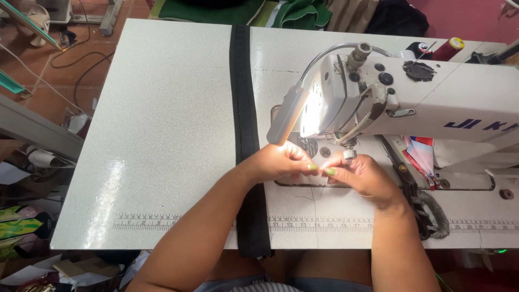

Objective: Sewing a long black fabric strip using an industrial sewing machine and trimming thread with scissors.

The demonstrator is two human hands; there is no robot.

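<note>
Landmark: white sewing machine, standing on the white speckled tabletop, head end pointing left.
Left hand: directly in front of the machine's needle end, under the lamp glow, resting low over the tabletop.
Left fingers: drawn narrow, tips pinched together; object between them too small and overexposed to tell, possibly thread.
Right hand: in front of the machine's needle end, just right of the left hand, fingertips meeting it.
Right fingers: narrow, curled in toward the left fingertips; cannot tell what is held, if anything.
Nails: painted green on both hands, touching or nearly so below the presser area.
Lamp: slim grey bar on a flexible metal neck, hanging at the left end of the machine, lit, strong glare on the machine face.
Black strip: long dark band lying flat across the tabletop, left of the machine, running from the far edge to the near edge, passing under the left forearm.
Ruler markings: printed scale along the near tabletop edge, in front of the machine.
Scissors: dark pair with wrapped handle, lying in front of the machine body, right of the right hand.
Fabric scraps: coloured pieces under the machine arm, behind the scissors.
Thread spool: dark red, behind the machine.
</note>
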